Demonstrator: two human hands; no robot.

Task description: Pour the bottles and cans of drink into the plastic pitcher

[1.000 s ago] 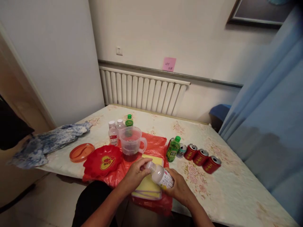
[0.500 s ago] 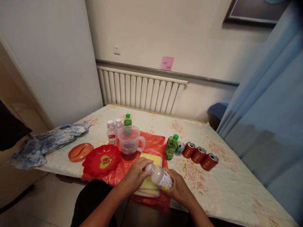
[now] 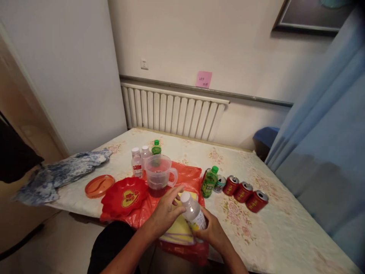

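Observation:
My right hand (image 3: pixel 213 229) is wrapped round the labelled lower part of a clear plastic bottle (image 3: pixel 192 211) with a white cap, which tilts up and to the left. Beside the cap is my left hand (image 3: pixel 168 208), its fingers apart and holding nothing. Whether a fingertip touches the bottle I cannot tell. Below the bottle lies a folded yellow cloth (image 3: pixel 177 233) on a red plastic bag (image 3: pixel 186 171). A clear measuring jug (image 3: pixel 158 173) with dark liquid at its bottom stands just beyond my left hand.
Left of the jug are a red scalloped dish (image 3: pixel 114 196) and an orange lid (image 3: pixel 99 186). Two white-capped bottles (image 3: pixel 137 163) and a green-capped bottle (image 3: pixel 156 148) stand behind. To the right are another green bottle (image 3: pixel 209 183) and several cans (image 3: pixel 243 192) on the floral tablecloth (image 3: pixel 273 224).
My left hand has come off the white cap and its fingers have spread. The bottle has turned more upright in my right hand. The view has shifted slightly.

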